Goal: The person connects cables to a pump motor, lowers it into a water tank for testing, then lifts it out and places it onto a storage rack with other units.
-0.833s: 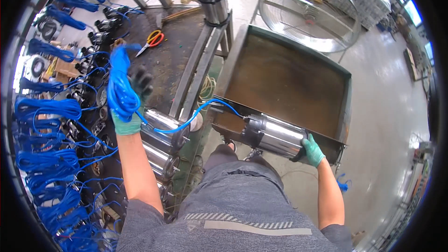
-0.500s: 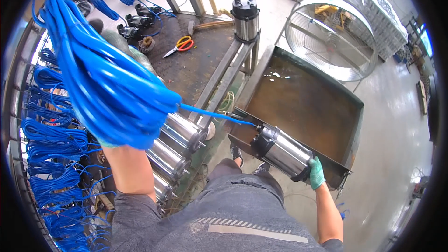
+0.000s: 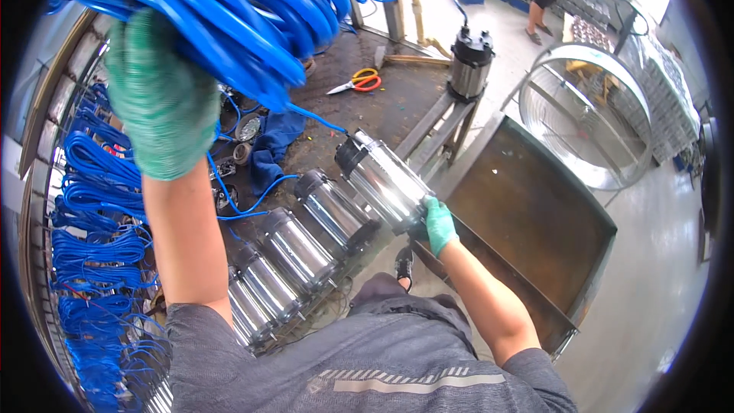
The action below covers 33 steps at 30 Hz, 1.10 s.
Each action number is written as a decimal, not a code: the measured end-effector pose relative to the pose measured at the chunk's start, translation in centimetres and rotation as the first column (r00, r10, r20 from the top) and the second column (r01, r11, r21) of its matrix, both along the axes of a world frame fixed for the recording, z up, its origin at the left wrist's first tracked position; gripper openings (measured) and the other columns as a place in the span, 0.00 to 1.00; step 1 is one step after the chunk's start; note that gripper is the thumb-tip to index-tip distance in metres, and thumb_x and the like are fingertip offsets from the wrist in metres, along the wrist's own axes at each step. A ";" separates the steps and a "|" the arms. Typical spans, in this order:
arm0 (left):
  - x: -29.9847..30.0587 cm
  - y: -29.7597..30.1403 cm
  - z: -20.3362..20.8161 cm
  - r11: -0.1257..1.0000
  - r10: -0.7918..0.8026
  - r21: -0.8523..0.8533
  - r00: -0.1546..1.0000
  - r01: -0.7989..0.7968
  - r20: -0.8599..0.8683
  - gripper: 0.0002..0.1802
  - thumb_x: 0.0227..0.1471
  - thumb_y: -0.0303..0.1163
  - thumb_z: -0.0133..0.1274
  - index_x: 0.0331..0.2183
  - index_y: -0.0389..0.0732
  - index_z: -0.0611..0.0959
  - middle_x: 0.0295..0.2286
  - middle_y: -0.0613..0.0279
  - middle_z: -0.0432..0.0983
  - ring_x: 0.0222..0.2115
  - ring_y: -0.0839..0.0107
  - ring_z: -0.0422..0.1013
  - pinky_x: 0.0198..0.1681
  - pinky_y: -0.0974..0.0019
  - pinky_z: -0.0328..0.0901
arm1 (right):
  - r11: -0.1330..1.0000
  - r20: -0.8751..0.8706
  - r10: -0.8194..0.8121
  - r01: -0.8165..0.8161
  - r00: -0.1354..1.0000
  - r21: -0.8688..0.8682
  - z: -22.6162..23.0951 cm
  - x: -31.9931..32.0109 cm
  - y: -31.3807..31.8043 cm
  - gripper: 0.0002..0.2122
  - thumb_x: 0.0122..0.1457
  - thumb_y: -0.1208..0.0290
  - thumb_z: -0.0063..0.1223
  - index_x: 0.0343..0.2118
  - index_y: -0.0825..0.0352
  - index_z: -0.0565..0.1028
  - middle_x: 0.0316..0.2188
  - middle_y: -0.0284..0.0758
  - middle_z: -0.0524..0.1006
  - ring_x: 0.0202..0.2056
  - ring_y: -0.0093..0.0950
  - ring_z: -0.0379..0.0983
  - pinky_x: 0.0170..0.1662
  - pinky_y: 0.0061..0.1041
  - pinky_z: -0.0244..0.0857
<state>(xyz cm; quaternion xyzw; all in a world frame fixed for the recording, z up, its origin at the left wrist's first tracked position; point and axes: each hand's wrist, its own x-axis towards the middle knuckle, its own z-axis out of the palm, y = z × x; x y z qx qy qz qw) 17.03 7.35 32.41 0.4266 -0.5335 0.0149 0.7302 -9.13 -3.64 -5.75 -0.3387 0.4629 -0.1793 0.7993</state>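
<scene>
We've got the right hand clasped on the steel cylinder, at its lower end; long axis runs up-left from that hand, the nearer one; left hand grips the blue cable coil, well left of the cylinder

A thick bundle of glossy blue cable is hanging raised toward eleven o'clock. One blue lead is running from it toward four, meeting the black cap of a shiny steel cylinder, which is slanting mid-view, cap pointing between ten and eleven.
</scene>
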 end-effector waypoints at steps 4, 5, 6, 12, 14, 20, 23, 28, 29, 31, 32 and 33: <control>0.1 -1.9 -3.9 1.000 -0.003 0.028 0.992 0.006 -0.125 0.20 0.59 0.36 0.55 0.51 0.43 0.75 0.38 0.65 0.78 0.38 0.74 0.75 0.44 0.67 0.71 | 1.000 -0.060 -0.025 0.026 0.998 0.014 -4.0 5.0 -1.3 0.17 0.64 0.54 0.44 0.29 0.64 0.73 0.17 0.32 0.72 0.14 0.29 0.69 0.17 0.30 0.65; 0.4 -2.4 -4.5 0.997 0.068 0.054 0.991 -0.062 -0.114 0.18 0.59 0.36 0.55 0.49 0.43 0.75 0.37 0.68 0.77 0.36 0.76 0.74 0.43 0.69 0.70 | 0.999 -0.127 -0.014 0.010 0.992 -0.036 -5.7 6.0 -1.6 0.18 0.64 0.52 0.43 0.30 0.64 0.73 0.19 0.33 0.74 0.15 0.30 0.71 0.18 0.30 0.68; 2.2 -1.7 -5.8 0.993 0.070 0.097 0.996 -0.064 -0.058 0.22 0.58 0.37 0.55 0.52 0.43 0.73 0.38 0.68 0.76 0.37 0.77 0.72 0.43 0.69 0.69 | 0.999 -0.124 0.000 -0.004 0.992 -0.033 -5.5 6.9 -1.6 0.18 0.64 0.52 0.43 0.30 0.64 0.73 0.19 0.33 0.74 0.15 0.30 0.71 0.18 0.30 0.68; 4.8 -0.4 -8.5 0.982 0.032 0.191 0.989 -0.004 -0.146 0.28 0.58 0.42 0.55 0.56 0.42 0.69 0.43 0.67 0.75 0.43 0.75 0.71 0.49 0.65 0.69 | 0.972 -0.175 0.055 -0.013 0.983 0.235 -7.4 7.5 -2.9 0.24 0.63 0.41 0.41 0.32 0.62 0.75 0.22 0.33 0.77 0.22 0.31 0.76 0.25 0.36 0.74; 4.7 -1.3 -9.0 0.955 0.179 0.256 0.978 -0.147 -0.104 0.26 0.58 0.39 0.55 0.55 0.42 0.70 0.41 0.68 0.74 0.40 0.77 0.71 0.45 0.65 0.69 | 0.967 -0.239 0.108 -0.046 0.965 0.249 -5.3 7.5 -3.6 0.28 0.63 0.35 0.34 0.39 0.61 0.72 0.29 0.37 0.77 0.29 0.37 0.78 0.37 0.48 0.73; 5.7 0.4 -13.4 0.945 0.094 0.328 0.963 -0.006 -0.252 0.31 0.58 0.30 0.55 0.60 0.38 0.64 0.49 0.62 0.72 0.46 0.75 0.69 0.52 0.68 0.65 | 0.894 -0.252 0.447 -0.425 0.858 0.142 -1.1 4.4 -6.1 0.38 0.59 0.28 0.32 0.45 0.65 0.75 0.31 0.40 0.79 0.28 0.36 0.78 0.32 0.39 0.74; 4.9 0.8 -14.6 0.905 0.162 0.410 0.982 -0.110 -0.094 0.31 0.60 0.30 0.52 0.61 0.38 0.63 0.51 0.61 0.71 0.48 0.73 0.67 0.55 0.66 0.62 | 0.765 -0.415 0.487 -0.605 0.769 -0.223 -4.6 2.4 -9.1 0.35 0.64 0.35 0.35 0.45 0.70 0.78 0.32 0.39 0.79 0.33 0.34 0.77 0.40 0.36 0.71; 4.3 2.3 -17.1 0.890 0.153 0.440 0.987 -0.116 -0.051 0.32 0.60 0.31 0.53 0.63 0.39 0.61 0.51 0.61 0.70 0.48 0.73 0.67 0.56 0.65 0.62 | 0.316 -0.754 0.127 -0.747 0.644 -0.585 -4.1 0.1 -8.4 0.14 0.59 0.61 0.50 0.40 0.66 0.79 0.40 0.45 0.79 0.43 0.44 0.75 0.49 0.39 0.68; 4.1 2.7 -17.5 0.881 0.150 0.464 0.986 -0.098 -0.078 0.34 0.60 0.31 0.54 0.63 0.39 0.60 0.51 0.61 0.70 0.49 0.72 0.67 0.56 0.65 0.62 | 0.186 -0.779 0.124 -0.786 0.614 -0.590 -4.1 -0.2 -7.9 0.13 0.56 0.64 0.52 0.40 0.65 0.79 0.42 0.45 0.78 0.45 0.46 0.74 0.50 0.40 0.68; 3.8 2.9 -18.8 0.881 0.140 0.468 0.984 -0.074 -0.107 0.36 0.59 0.32 0.56 0.64 0.39 0.59 0.52 0.61 0.70 0.50 0.72 0.66 0.58 0.64 0.61 | 0.045 -0.815 0.103 -0.822 0.570 -0.568 -4.5 -0.5 -6.8 0.14 0.53 0.63 0.56 0.41 0.62 0.79 0.44 0.42 0.76 0.49 0.44 0.72 0.53 0.39 0.67; 3.7 2.9 -19.4 0.876 0.142 0.478 0.980 -0.059 -0.141 0.37 0.58 0.31 0.56 0.64 0.39 0.59 0.52 0.61 0.70 0.51 0.71 0.66 0.58 0.64 0.60 | 0.013 -0.803 0.104 -0.808 0.587 -0.589 -5.2 -0.6 -6.4 0.14 0.53 0.62 0.56 0.41 0.61 0.79 0.45 0.42 0.76 0.50 0.44 0.71 0.54 0.39 0.66; 3.4 3.0 -19.6 0.868 0.151 0.493 0.979 -0.065 -0.138 0.36 0.58 0.30 0.55 0.64 0.39 0.59 0.52 0.61 0.70 0.51 0.71 0.66 0.58 0.64 0.60 | 0.005 -0.837 0.134 -0.845 0.531 -0.535 -5.0 -0.3 -6.1 0.15 0.53 0.59 0.58 0.42 0.60 0.80 0.46 0.41 0.76 0.53 0.42 0.70 0.57 0.40 0.64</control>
